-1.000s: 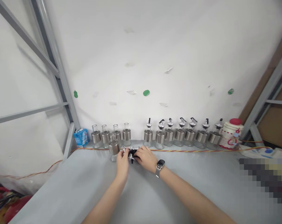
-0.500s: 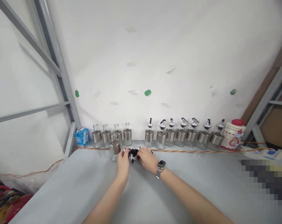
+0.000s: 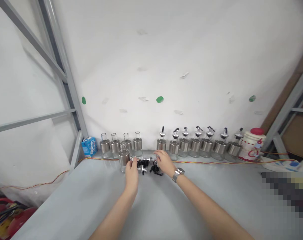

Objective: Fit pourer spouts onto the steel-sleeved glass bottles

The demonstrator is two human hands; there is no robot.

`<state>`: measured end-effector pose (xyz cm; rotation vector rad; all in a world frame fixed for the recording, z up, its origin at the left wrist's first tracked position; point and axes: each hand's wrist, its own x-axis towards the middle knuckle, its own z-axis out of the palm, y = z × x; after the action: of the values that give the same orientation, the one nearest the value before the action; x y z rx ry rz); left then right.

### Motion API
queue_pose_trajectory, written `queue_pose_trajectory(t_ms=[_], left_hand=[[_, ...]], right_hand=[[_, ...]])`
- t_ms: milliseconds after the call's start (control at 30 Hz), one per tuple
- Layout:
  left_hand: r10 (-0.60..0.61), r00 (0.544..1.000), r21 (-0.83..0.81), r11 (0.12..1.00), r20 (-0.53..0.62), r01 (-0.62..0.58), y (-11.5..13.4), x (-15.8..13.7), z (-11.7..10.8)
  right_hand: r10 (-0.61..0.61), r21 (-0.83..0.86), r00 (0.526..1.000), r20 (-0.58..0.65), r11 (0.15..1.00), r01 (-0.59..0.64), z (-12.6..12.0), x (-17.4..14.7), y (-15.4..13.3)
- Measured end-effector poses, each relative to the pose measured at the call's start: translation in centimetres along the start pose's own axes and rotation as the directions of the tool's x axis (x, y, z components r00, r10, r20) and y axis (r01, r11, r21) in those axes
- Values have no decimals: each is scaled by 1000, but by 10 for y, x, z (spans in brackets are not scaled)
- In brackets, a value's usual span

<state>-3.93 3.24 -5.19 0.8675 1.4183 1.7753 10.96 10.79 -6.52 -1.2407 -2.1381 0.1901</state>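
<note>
Loose silver-and-black pour spouts [image 3: 143,162] lie in a small heap on the table between my hands. At the heap's left side, my left hand [image 3: 131,171] is closed, its fingertips on a silver pour spout that they partly hide. A glass bottle [image 3: 124,157] with a steel band and no spout stands upright just beyond it. Over the right part of the heap, my right hand [image 3: 165,162] has its fingers apart and stretched leftward, with nothing visible in them. Black spout parts [image 3: 156,168] lie below it. A watch is on my right wrist.
Several bottles without spouts [image 3: 105,146] line the wall at left, by a blue box [image 3: 89,147]. Several bottles with spouts [image 3: 195,145] stand at right, beside a white jar with a red lid [image 3: 252,145]. A twisted cable [image 3: 204,162] crosses the table's back.
My right hand has lifted off the heap and shifted right, its fingers spreading and uncovering black spout parts. My left hand stays almost where it was.
</note>
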Motion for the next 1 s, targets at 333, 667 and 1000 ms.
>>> queue_pose_trajectory(t_ms=[333, 667, 1000], left_hand=[[185, 980, -49, 981, -75, -189, 30, -5, -2], [22, 1000, -67, 997, -2, -22, 13, -5, 3], [23, 1000, -46, 999, 22, -22, 8, -3, 2]], right_hand=[[3, 295, 997, 81, 955, -27, 3, -19, 8], [56, 462, 987, 149, 879, -120, -11, -19, 16], [218, 278, 976, 8, 937, -212, -25, -26, 28]])
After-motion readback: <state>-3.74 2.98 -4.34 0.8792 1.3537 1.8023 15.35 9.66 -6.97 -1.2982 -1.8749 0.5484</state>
